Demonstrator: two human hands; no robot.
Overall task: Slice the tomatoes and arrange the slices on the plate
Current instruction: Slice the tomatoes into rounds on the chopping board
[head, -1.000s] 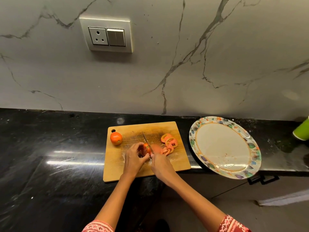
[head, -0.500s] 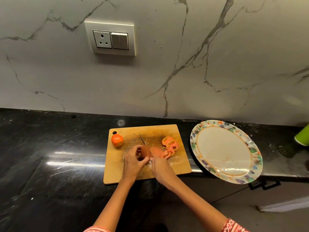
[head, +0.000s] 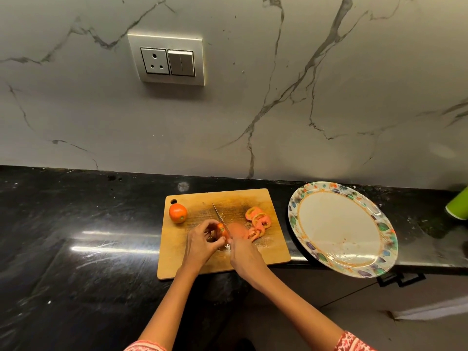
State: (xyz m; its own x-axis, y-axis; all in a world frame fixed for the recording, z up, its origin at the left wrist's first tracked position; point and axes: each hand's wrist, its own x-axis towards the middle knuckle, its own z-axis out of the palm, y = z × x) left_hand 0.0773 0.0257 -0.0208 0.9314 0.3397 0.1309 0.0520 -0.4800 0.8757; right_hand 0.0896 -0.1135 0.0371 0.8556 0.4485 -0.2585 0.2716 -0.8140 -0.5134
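On the wooden cutting board [head: 197, 264] my left hand [head: 202, 243] holds the remaining piece of a tomato [head: 221, 230] with curled fingers. My right hand [head: 244, 254] grips a knife [head: 219, 217], handle hidden in the fist, blade against the right face of that tomato piece and pointing away from me. A fresh slice [head: 238, 230] lies just right of the blade, and several more tomato slices [head: 258, 220] lie in a pile on the board's right side. A whole tomato [head: 178, 213] sits at the board's far left corner. The patterned oval plate [head: 329, 191] holds no slices.
The board lies on a black stone counter [head: 76, 236]; the plate overhangs the counter's front edge at the right. A green container [head: 458, 207] stands at the far right. A marble wall with a socket and switch panel [head: 167, 60] rises behind.
The knife has cut through the held tomato and a new slice lies to the right of the blade. The camera has tilted up slightly.
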